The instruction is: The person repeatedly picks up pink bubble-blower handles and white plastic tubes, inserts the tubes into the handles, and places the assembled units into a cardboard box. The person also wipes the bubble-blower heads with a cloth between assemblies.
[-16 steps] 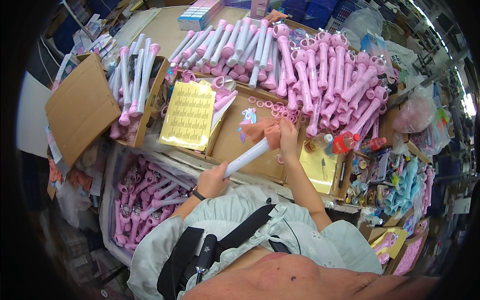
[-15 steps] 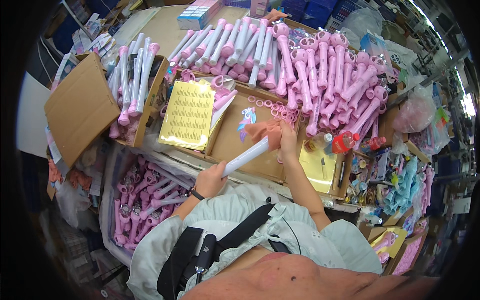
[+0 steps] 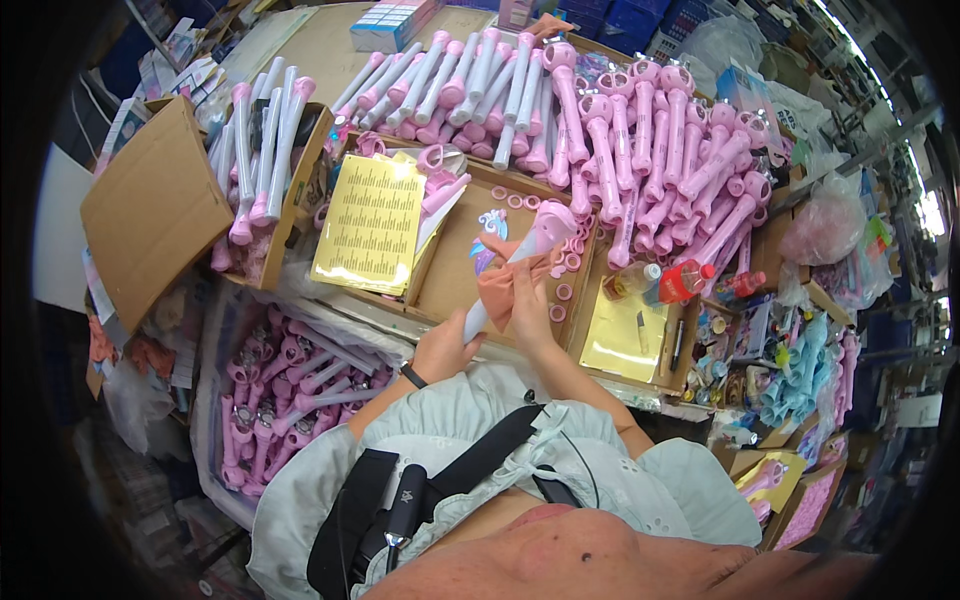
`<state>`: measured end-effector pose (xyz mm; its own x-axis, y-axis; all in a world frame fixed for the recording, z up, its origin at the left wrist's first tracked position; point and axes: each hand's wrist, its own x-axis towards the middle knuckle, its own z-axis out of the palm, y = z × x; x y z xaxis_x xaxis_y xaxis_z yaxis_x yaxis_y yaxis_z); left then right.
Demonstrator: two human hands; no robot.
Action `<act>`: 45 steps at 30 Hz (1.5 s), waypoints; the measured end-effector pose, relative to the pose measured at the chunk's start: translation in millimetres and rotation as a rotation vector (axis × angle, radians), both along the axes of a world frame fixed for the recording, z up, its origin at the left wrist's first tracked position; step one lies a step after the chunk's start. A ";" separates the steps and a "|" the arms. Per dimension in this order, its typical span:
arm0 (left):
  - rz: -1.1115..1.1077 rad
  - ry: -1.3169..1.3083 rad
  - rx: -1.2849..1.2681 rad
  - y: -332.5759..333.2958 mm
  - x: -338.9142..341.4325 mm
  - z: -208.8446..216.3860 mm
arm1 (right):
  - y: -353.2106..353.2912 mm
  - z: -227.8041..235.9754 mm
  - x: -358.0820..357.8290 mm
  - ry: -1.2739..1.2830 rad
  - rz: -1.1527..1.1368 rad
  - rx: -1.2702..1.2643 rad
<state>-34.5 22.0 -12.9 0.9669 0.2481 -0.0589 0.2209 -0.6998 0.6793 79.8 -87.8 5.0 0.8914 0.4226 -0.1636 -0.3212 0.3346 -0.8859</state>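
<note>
A toy wand with a white tube and pink head slants across the cardboard tray. My left hand is closed around the tube's lower end. An orange cloth wraps the tube below the pink head, and my right hand grips it there. Part of the tube is hidden under the cloth. A purple-and-blue decorated piece lies in the tray just left of the wand. Several pink rings are scattered to its right.
White-and-pink wands and pink wands pile up behind the tray. A yellow label sheet lies left, near a cardboard box. Bottles stand right, beside a knife. A bin of pink wands sits lower left.
The cloth has slid from the wand's upper end down along the tube, uncovering the pink head. My right hand has come down and left, nearer my left hand.
</note>
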 end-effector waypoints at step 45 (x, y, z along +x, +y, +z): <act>0.140 -0.592 -1.089 19.0 21.0 52.1 | -2.4 50.9 -12.5 -0.185 0.854 -0.455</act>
